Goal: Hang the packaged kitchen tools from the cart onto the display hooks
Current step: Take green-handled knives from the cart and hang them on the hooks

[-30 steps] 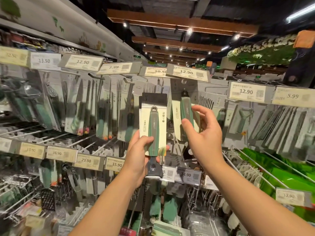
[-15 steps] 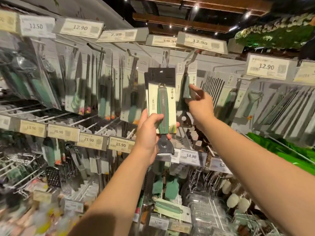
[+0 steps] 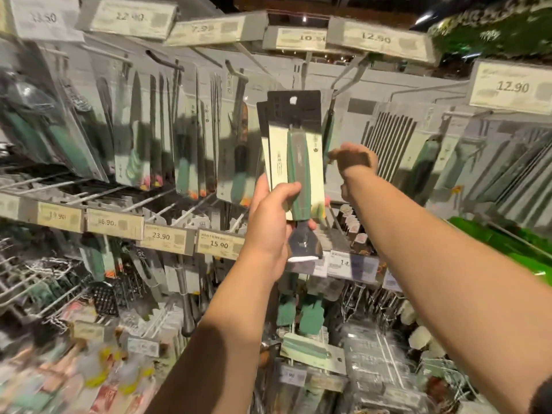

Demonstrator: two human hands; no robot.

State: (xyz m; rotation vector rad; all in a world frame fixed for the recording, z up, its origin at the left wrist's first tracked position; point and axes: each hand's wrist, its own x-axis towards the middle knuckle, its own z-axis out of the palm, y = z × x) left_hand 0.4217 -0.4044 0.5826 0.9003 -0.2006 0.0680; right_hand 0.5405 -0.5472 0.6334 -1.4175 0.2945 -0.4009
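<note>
My left hand [image 3: 268,222] grips a small stack of carded tools [image 3: 294,162], each with a green handle and a metal blade at the bottom, held upright in front of the display. The black card top with its hang hole sits just below the hooks. My right hand [image 3: 354,159] reaches behind that stack, its fingertips at the lower end of another green-handled package [image 3: 328,131] hanging from a display hook [image 3: 348,74] under a 12.90 tag. Motion blur hides whether the fingers pinch it. The cart is out of view.
Rows of hooks carry packaged knives [image 3: 134,138] to the left and peelers [image 3: 424,162] to the right. Price tags [image 3: 219,243] line the rail at hand height. More hooks with graters and green tools hang below. A green bin [image 3: 507,243] is at the right.
The right hand's package now hangs on the hook, and that hand has dropped slightly toward its lower end. The left hand has raised its stack a little. The camera has moved closer.
</note>
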